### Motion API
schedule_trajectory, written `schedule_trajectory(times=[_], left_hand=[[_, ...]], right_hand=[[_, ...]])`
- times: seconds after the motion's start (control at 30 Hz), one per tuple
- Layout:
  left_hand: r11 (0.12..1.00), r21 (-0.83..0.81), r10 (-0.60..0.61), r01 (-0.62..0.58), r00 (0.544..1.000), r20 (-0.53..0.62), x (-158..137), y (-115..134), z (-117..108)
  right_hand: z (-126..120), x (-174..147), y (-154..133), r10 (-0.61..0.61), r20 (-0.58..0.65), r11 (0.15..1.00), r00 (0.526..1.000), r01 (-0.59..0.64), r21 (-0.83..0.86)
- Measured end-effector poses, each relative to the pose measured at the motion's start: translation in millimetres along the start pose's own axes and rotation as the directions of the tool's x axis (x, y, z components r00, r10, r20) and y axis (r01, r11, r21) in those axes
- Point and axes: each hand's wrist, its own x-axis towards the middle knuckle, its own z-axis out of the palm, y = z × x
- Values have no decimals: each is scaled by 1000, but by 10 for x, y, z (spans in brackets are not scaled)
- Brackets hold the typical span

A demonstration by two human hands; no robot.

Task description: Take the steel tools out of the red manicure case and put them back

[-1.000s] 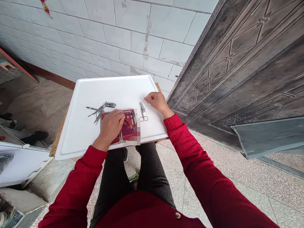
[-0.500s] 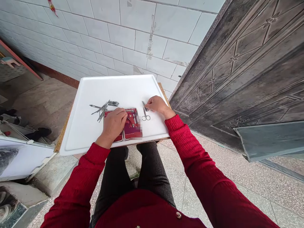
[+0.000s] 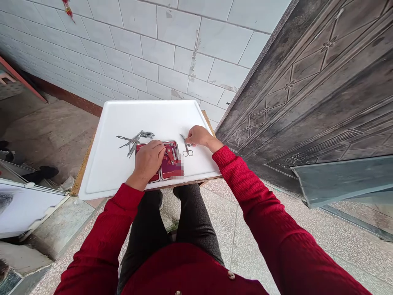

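Observation:
An open red manicure case point(image 3: 172, 168) lies near the front edge of the white board point(image 3: 101, 172), with small metal tools in its far part. My left hand point(image 3: 149, 157) lies over the case's left half, fingers bent and gripping it. To the right, my right hand point(image 3: 199, 136) is pinched beside a pair of small scissors point(image 3: 186, 150), which lies with its loops toward me. A small dark metal piece shows under the right fingertips, mostly hidden. Left of the case are several slim metal tools point(image 3: 132, 142) in a loose heap, with nail clippers point(image 3: 147, 134) beside them.
A white tiled wall point(image 3: 166, 53) stands behind the board. On the right is a dark patterned metal door point(image 3: 288, 86) with a grey panel point(image 3: 340, 178) low on it. White-framed items point(image 3: 27, 209) stand on the floor at left.
My right hand has shifted slightly left and closer over the small metal piece, now hiding more of it. The scissors' blades tilt a little more leftward. My left hand stays on the case.

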Motion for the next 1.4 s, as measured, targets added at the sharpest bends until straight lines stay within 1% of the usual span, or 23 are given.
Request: schedule_trajectory(times=[0.07,0.2,0.33,0.47,0.57,0.67,0.77,0.87,0.93,1.0,1.07,1.13,1.2,1.27,1.33,1.4], left_hand=[[1000,3,5,-5,1000,-10,-5,-5,4],[1000,7,-4,5,999,-40,-17,2,-1],[999,-26,-29,27,996,-83,-12,20,-25],[995,-62,-82,75,989,-120,-8,8,-67],[992,-58,-120,113,981,-150,-58,-12,-119],[988,-54,-149,142,976,-156,-156,-26,-174],[984,-75,-172,163,975,-143,-248,-31,-205],[980,-91,-191,180,973,-131,-288,-36,-203],[978,-101,-195,183,973,-127,-291,-43,-189],[977,-115,-194,179,973,-128,-287,-51,-169],[977,-129,-189,172,973,-133,-285,-59,-151],[976,-139,-185,165,972,-145,-288,-63,-137],[976,-143,-189,167,970,-155,-291,-61,-133],[974,-143,-199,178,968,-155,-293,-54,-139],[971,-138,-214,195,966,-146,-293,-48,-151],[969,-132,-226,208,965,-135,-293,-43,-160]], right_hand=[[24,16,-22,-4,7,999,1000,4,-51],[87,-7,-47,-11,-30,990,999,7,-144],[133,-79,-53,5,-44,993,999,-10,-121],[126,-168,-45,0,-71,1000,998,0,10],[123,-294,-66,-23,-81,978,996,39,204],[198,-479,-136,-93,-51,900,994,105,423],[351,-638,-214,-168,4,818,986,137,559],[466,-701,-228,-199,-2,768,980,158,620],[468,-707,-195,-204,-51,734,978,187,653],[423,-718,-156,-217,-68,681,974,201,705],[380,-753,-143,-253,-17,620,967,176,765],[385,-808,-174,-299,77,578,951,116,807],[453,-862,-240,-320,160,561,934,50,827],[558,-890,-315,-327,204,559,923,14,829],[662,-886,-368,-330,206,563,921,17,826],[742,-858,-391,-321,172,568,931,44,822]])
